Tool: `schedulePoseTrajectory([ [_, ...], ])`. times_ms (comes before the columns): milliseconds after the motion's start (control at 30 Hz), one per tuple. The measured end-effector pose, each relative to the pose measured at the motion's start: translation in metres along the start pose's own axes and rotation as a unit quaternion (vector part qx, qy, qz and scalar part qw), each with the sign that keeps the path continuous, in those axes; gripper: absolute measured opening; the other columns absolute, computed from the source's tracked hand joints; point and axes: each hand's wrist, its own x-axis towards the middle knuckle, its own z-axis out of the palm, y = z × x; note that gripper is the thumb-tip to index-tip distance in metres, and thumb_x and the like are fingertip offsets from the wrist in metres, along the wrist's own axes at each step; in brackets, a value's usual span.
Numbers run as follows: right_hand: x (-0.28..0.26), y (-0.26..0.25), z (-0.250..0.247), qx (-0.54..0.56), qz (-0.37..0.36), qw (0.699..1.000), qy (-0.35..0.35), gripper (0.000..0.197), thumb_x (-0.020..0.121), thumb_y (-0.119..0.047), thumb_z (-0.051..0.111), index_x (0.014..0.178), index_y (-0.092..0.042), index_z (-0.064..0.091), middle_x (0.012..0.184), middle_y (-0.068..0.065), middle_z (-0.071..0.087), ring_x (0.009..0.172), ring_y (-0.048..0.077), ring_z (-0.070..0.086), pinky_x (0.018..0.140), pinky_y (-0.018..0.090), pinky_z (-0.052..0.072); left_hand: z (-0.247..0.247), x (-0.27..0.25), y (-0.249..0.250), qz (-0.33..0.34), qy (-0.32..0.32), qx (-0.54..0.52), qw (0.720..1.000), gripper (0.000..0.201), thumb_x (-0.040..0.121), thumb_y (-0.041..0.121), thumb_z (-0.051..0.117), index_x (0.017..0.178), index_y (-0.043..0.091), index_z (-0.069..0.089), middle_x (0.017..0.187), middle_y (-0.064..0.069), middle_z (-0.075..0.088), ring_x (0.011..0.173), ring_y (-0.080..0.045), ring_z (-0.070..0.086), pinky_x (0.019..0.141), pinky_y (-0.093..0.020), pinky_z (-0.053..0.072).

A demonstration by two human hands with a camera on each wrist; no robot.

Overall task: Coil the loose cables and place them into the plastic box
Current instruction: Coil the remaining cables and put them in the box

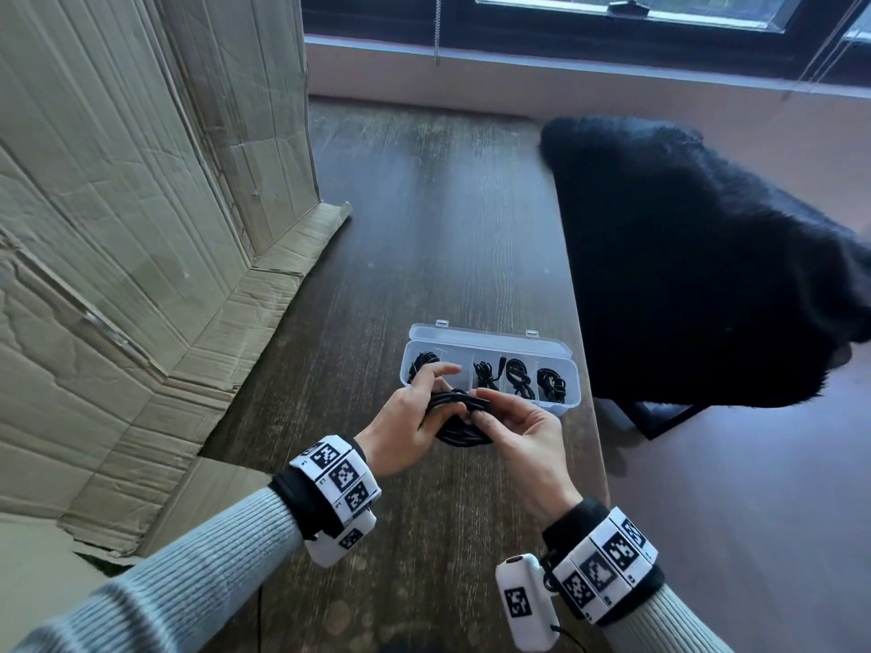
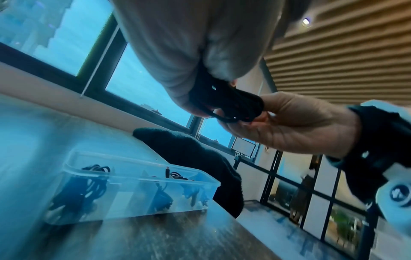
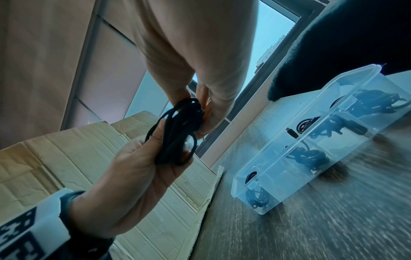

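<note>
Cable coil (image 1: 459, 419), both hands gripping (right wrist view: separate loops)

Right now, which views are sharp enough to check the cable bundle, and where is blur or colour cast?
Head view: sharp on the cable bundle and plastic box. Left wrist view: blue cast, box and table smeared. Right wrist view: bundle clear, table streaked.

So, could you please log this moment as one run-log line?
left hand: holds black cable coil | right hand: pinches coil | plastic box: open, on table, other coils inside
</note>
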Motion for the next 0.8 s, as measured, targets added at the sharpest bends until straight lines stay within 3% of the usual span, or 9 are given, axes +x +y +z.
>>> schedulePoseTrajectory([
  [133, 0.004, -0.008, 0.001, -0.009, 0.015, 0.999, -0.027, 0.021, 0.085, 0.007, 0.064, 0.101, -0.006, 0.07, 0.097, 0.011, 0.075, 0.095, 0.024, 0.071, 0.086, 0.031, 0.057, -0.002, 0.002, 0.0, 0.025, 0.024, 0.005, 0.999, 0.022, 0.093, 0.007, 0.054, 0.113, 0.001, 0.049, 0.098, -0.005, 0.064, 0.091, -0.009, 0.065, 0.08, -0.018, 0.053],
  [233, 0.008, -0.009, 0.0, 0.005, 0.033, 0.999, -0.038, 0.021, 0.086, 0.009, 0.062, 0.099, -0.005, 0.07, 0.097, 0.015, 0.075, 0.094, 0.026, 0.07, 0.088, 0.036, 0.056, -0.003, 0.006, 0.001, 0.045, 0.01, 0.016, 0.999, 0.025, 0.092, 0.005, 0.054, 0.115, -0.001, 0.049, 0.101, -0.005, 0.063, 0.092, -0.009, 0.064, 0.083, -0.019, 0.053],
  [367, 0.013, -0.006, -0.001, 0.051, 0.053, 0.997, -0.038, 0.023, 0.086, 0.009, 0.06, 0.106, 0.003, 0.068, 0.104, 0.023, 0.071, 0.099, 0.032, 0.067, 0.095, 0.045, 0.051, -0.003, 0.011, 0.001, 0.071, 0.013, 0.041, 0.997, 0.025, 0.092, 0.005, 0.055, 0.116, -0.001, 0.052, 0.103, -0.002, 0.061, 0.094, -0.005, 0.059, 0.085, -0.013, 0.048],
  [467, 0.016, -0.007, 0.0, 0.105, 0.055, 0.992, -0.045, 0.031, 0.076, -0.002, 0.069, 0.106, 0.002, 0.068, 0.104, 0.022, 0.071, 0.101, 0.032, 0.066, 0.098, 0.046, 0.05, -0.003, 0.016, -0.001, 0.084, 0.037, 0.058, 0.994, 0.024, 0.092, 0.011, 0.05, 0.113, 0.0, 0.056, 0.105, -0.007, 0.059, 0.098, -0.008, 0.055, 0.09, -0.012, 0.042],
  [633, 0.02, -0.001, -0.002, 0.161, 0.061, 0.983, -0.068, 0.061, 0.055, -0.026, 0.089, 0.106, 0.0, 0.07, 0.108, 0.021, 0.07, 0.104, 0.032, 0.066, 0.099, 0.048, 0.049, -0.001, 0.017, -0.002, 0.033, 0.032, -0.022, 0.999, 0.024, 0.094, 0.011, 0.049, 0.115, 0.005, 0.059, 0.108, -0.006, 0.061, 0.105, -0.014, 0.057, 0.095, -0.025, 0.046],
  [733, 0.02, 0.001, -0.002, 0.162, 0.042, 0.985, -0.043, 0.062, 0.056, -0.028, 0.09, 0.107, 0.001, 0.07, 0.106, 0.021, 0.071, 0.103, 0.033, 0.065, 0.097, 0.049, 0.051, 0.003, 0.018, -0.004, -0.024, 0.025, -0.095, 0.995, 0.026, 0.094, 0.012, 0.052, 0.119, 0.009, 0.06, 0.112, -0.007, 0.063, 0.11, -0.018, 0.059, 0.098, -0.03, 0.046],
  [800, 0.023, 0.001, -0.001, 0.129, 0.016, 0.991, -0.01, 0.043, 0.068, -0.019, 0.082, 0.105, 0.001, 0.07, 0.101, 0.018, 0.073, 0.099, 0.032, 0.067, 0.093, 0.047, 0.053, 0.008, 0.019, -0.007, -0.078, 0.047, -0.129, 0.987, 0.034, 0.094, 0.017, 0.056, 0.127, 0.01, 0.055, 0.121, -0.007, 0.061, 0.115, -0.015, 0.058, 0.102, -0.031, 0.045],
])
